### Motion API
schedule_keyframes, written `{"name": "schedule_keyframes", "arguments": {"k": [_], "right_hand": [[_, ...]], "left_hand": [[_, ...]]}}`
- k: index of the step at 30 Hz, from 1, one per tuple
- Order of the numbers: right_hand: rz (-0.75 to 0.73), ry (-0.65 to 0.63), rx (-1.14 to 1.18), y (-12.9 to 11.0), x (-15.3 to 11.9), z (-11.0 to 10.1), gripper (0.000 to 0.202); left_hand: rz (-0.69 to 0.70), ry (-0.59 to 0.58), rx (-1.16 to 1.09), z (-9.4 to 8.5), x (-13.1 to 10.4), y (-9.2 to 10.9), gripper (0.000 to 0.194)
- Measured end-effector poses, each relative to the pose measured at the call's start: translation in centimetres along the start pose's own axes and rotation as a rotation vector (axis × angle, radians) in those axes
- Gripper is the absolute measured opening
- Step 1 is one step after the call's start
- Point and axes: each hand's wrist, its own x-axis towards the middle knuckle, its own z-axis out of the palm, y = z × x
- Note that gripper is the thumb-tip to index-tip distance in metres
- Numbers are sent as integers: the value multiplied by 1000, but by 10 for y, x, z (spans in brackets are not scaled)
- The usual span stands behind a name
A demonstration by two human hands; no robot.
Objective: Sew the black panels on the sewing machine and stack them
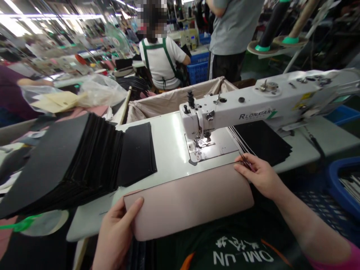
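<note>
A pinkish-beige panel [191, 202] with rounded lower corners is held up at the front edge of the sewing table. My left hand [119, 225] pinches its left end, thumb on the front face. At the upper right corner, my right hand [260, 172] grips the panel between thumb and fingers, with small scissors or snips [246, 162] also in that hand. Just beyond the panel stands a white sewing machine [230, 108], its lamp shining on the needle area. White cords [242, 140] lie right of the needle plate.
Stacked black panels [67, 161] cover the left, beside a smaller black pile [137, 153]. More black pieces [258, 142] lie under the machine arm. A fabric-lined bin [174, 98] stands behind the table, a blue basket [337, 176] at right. Two people are beyond.
</note>
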Motion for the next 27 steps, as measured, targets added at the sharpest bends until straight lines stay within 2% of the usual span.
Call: {"name": "schedule_keyframes", "arguments": {"k": [5,11,19,27], "right_hand": [[52,-5,47,11,-2,-5,26],[95,8,46,21,-3,-10,28],[118,-2,59,26,-6,-14,30],[128,13,20,32,-6,-15,30]], "left_hand": [[-62,-89,-66,14,0,7,48],[-68,-151,-21,18,-5,12,48],[-65,-191,30,20,-8,15,51],[-72,-192,48,23,-10,17,46]]}}
